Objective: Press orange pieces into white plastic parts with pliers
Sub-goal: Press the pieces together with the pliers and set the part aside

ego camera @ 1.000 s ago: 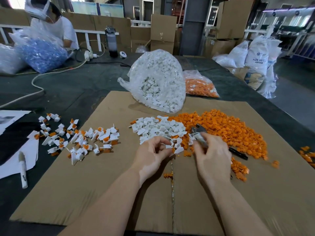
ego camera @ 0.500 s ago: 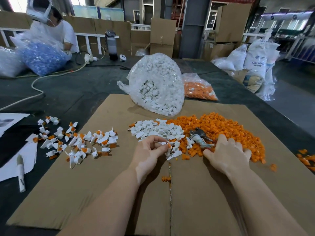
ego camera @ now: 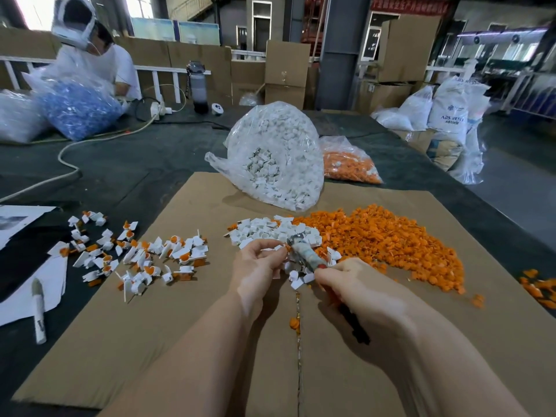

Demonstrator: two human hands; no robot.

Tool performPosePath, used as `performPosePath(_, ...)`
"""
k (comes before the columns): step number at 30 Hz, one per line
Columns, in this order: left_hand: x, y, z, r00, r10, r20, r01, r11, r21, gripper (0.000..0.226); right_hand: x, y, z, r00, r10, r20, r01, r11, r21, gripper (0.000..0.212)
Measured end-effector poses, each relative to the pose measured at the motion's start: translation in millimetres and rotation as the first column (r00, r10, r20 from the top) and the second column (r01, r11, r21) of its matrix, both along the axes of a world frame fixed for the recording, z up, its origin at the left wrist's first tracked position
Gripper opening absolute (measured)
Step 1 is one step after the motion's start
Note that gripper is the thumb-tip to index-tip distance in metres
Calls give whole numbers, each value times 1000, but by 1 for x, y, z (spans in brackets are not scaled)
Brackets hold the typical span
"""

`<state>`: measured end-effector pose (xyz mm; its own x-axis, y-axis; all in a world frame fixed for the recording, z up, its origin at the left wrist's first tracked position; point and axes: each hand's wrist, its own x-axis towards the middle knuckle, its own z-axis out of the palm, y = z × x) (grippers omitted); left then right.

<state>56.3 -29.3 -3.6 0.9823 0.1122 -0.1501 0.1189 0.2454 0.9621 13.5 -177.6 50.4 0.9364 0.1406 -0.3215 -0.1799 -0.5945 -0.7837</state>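
Observation:
My left hand (ego camera: 258, 266) pinches a small white plastic part (ego camera: 278, 247) with an orange piece at its tip. My right hand (ego camera: 358, 287) grips the pliers (ego camera: 304, 255); their jaws touch that part. Just beyond my hands lies a pile of loose white parts (ego camera: 270, 230), and to its right a wide heap of orange pieces (ego camera: 391, 236). Finished white parts with orange inserts (ego camera: 144, 254) lie scattered at the left. All of it rests on a cardboard sheet (ego camera: 180, 341).
A clear bag of white parts (ego camera: 276, 155) and a bag of orange pieces (ego camera: 349, 164) stand behind the piles. A marker (ego camera: 38, 311) and papers lie at the left. A person with a bag of blue parts (ego camera: 75, 109) sits at the far left. Sacks (ego camera: 448, 115) stand on the right.
My right hand has come back from the orange heap with the pliers gripped and brought their jaws to the part in my left hand. The left hand stayed roughly in place.

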Motion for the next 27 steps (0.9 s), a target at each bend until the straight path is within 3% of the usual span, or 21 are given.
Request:
performPosePath(6, 2, 1, -1, 1000, 10, -25, -9, 1000, 22, 10, 5, 0, 1, 994, 46, -97, -45, 999, 10, 29)
performPosePath(15, 0, 1, 1, 999, 23, -30, -23, 1000, 4, 12, 4, 0, 3, 991, 78, -106, -84, 995, -59, 33)
performPosePath(21, 0, 1, 2, 999, 18, -28, -17, 1000, 20, 12, 0, 9, 0, 990, 90, 108, -64, 973, -223, 34)
performPosePath(27, -1, 2, 1, 999, 29, -19, -29, 1000, -3, 8, -1, 12, -10, 978, 17, 210, 33, 972, -232, 38)
